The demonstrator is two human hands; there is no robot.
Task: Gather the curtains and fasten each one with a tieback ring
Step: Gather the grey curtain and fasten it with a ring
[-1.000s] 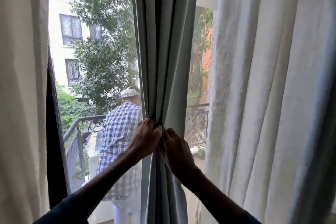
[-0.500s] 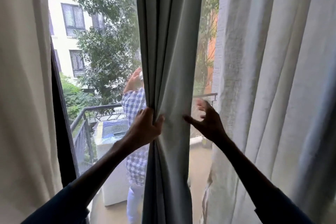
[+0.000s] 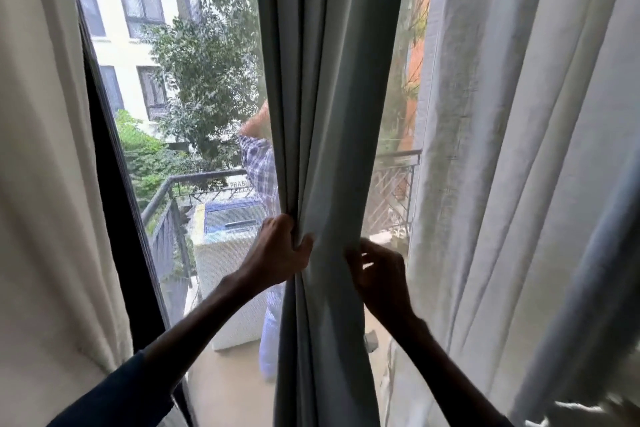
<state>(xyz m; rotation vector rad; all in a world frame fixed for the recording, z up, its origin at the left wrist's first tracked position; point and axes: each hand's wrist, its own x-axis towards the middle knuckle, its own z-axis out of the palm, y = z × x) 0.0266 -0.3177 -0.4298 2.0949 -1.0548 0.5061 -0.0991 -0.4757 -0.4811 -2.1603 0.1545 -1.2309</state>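
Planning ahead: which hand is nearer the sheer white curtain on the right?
Right. The right hand is at the right edge of the grey curtain, close to the sheer white curtain; the left hand grips grey folds farther left.

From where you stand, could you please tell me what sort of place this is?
Probably an upper-floor flat, at a balcony door: the grey curtain and a sheer white curtain hang inside, and a balcony railing with a neighbouring building shows through the glass.

Outside: person [image 3: 258, 166] in plaid shirt on balcony [image 3: 228, 385], railing [image 3: 194, 178], white washer [image 3: 225, 288] w/ blue lid [image 3: 230, 215], trees [image 3: 207, 73], bldg [image 3: 117, 42].
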